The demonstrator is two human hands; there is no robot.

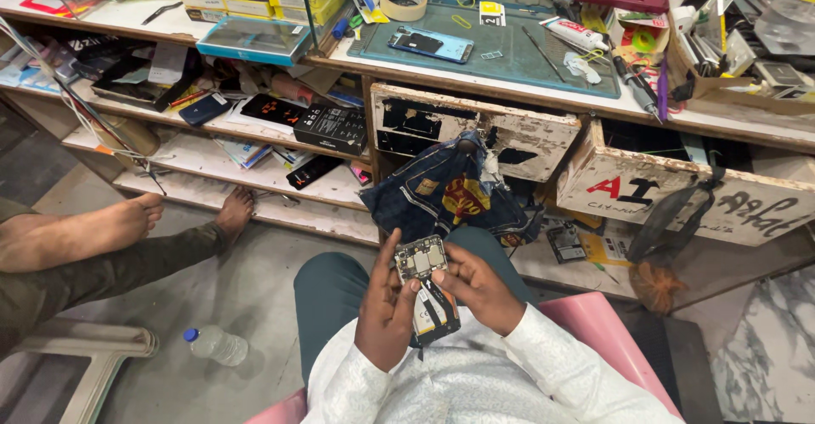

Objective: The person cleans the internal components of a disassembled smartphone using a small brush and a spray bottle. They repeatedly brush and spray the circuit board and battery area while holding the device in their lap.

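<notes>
I hold an opened phone (428, 286), its back cover off, circuit board and ribbon cables showing, over my lap. My left hand (386, 309) grips its left side, thumb on the lower edge of the board. My right hand (477, 286) holds the right side, fingertips resting on the board near the top. I sit on a pink chair (604, 326) in teal trousers and a white shirt.
A workbench holds a green mat (509, 55) with another phone (431, 44), tape roll (402, 1), tools and a glue tube. Worn drawers (679, 190) hang open. A dark cloth (441, 190) drapes below. Another person's bare feet (136, 216) rest left; a bottle (216, 345) lies on the floor.
</notes>
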